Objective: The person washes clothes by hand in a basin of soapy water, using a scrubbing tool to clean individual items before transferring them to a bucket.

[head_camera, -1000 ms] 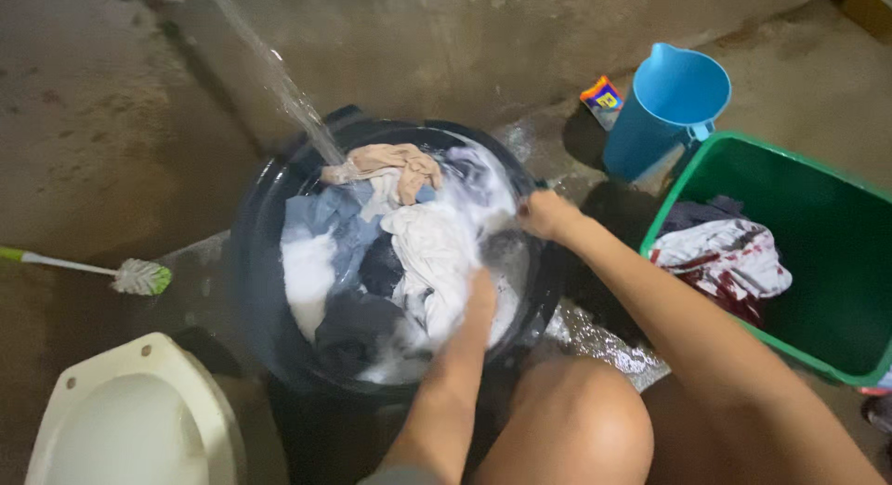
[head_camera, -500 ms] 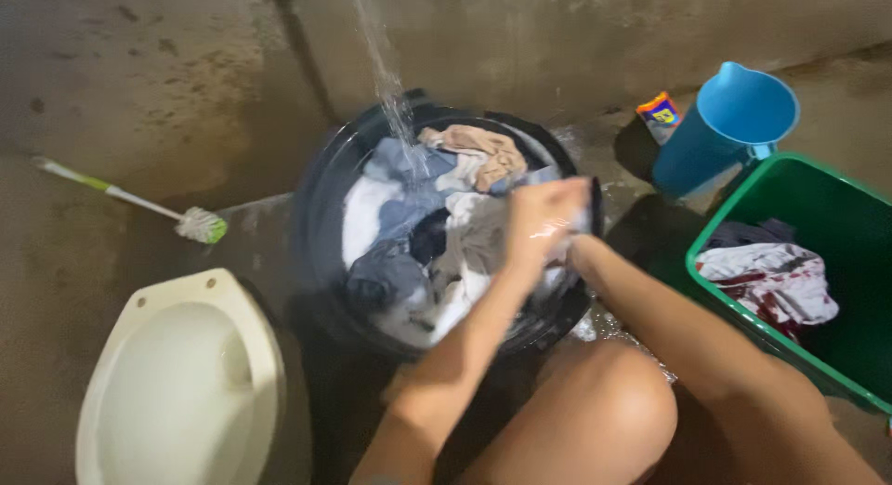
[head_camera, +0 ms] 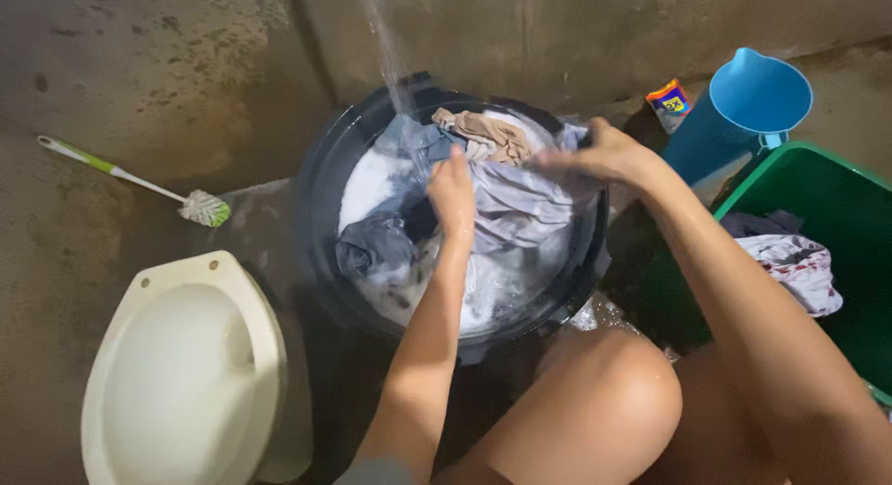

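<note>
1. We see both hands gripping one pale grey garment (head_camera: 520, 202) over a dark round basin (head_camera: 321, 183). The left hand (head_camera: 452, 192) is closed on its near-left edge; the right hand (head_camera: 604, 153) is closed on its far-right edge, at the basin's rim.
2. Hidden parts: the garment's lower half sinks into suds, so we cannot make out its shape. Other wet clothes, blue and tan (head_camera: 488, 135), are heaped behind it, their outlines tangled. The green tub (head_camera: 790, 174) is cut off at the right edge, and the forearm covers part of it.
3. Packages: a small sachet (head_camera: 670, 101), orange and blue with a yellow patch, lies on the floor against the wall, just left of the blue jug (head_camera: 743, 109).
4. Orientation: the stretched garment's long axis runs from hand to hand, left to right and slightly away from us.
5. A thin stream of water (head_camera: 390, 53) falls into the basin's far side. A toilet bowl (head_camera: 177, 373) and a brush (head_camera: 200, 206) lie at left.
</note>
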